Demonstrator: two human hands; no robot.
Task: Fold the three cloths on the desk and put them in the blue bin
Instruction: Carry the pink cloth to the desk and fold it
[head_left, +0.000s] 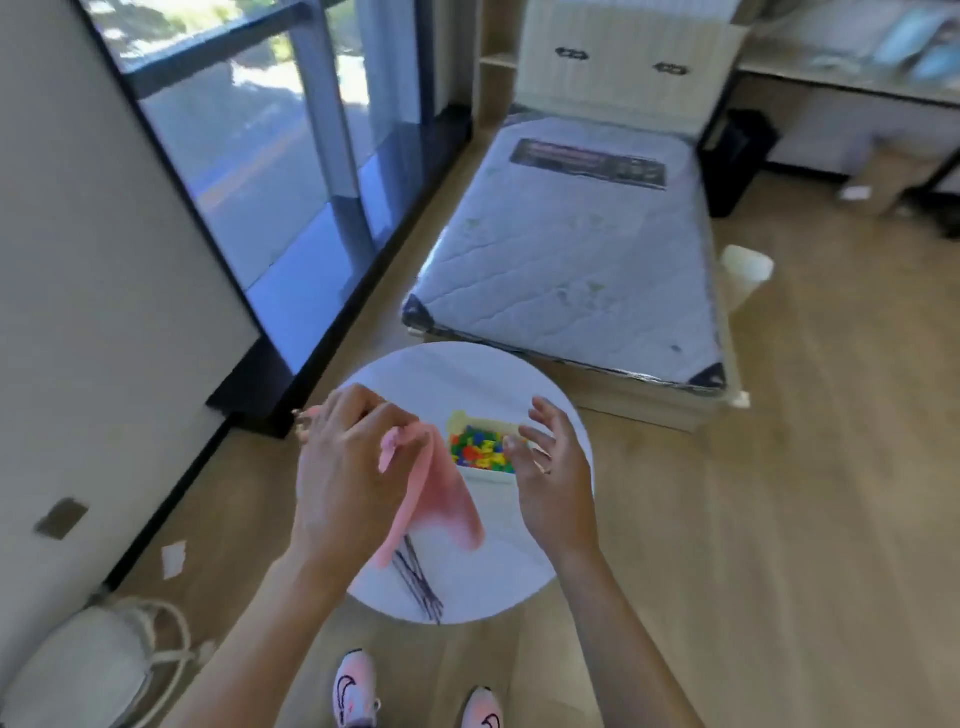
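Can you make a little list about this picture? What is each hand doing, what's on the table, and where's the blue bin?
left hand: holds the pink cloth, which hangs down over the table
right hand: open, holding nothing, beside the box of coloured pieces
table: round, white; also bears thin dark lines, too blurred to name
blue bin: not in view
other cloths: none seen
room: mattress behind the table, wooden floor

Bright daylight floods in through the tall window (234, 171) at left, washing out the round white table (467, 374) and putting a sheen on the plastic-wrapped mattress (571, 249). Motion blur smears the pink cloth (447, 499), the left hand (343, 467) and the right hand (550, 483). Wide-angle distortion bows straight edges toward the borders; the shelf (852, 78) at upper right is soft
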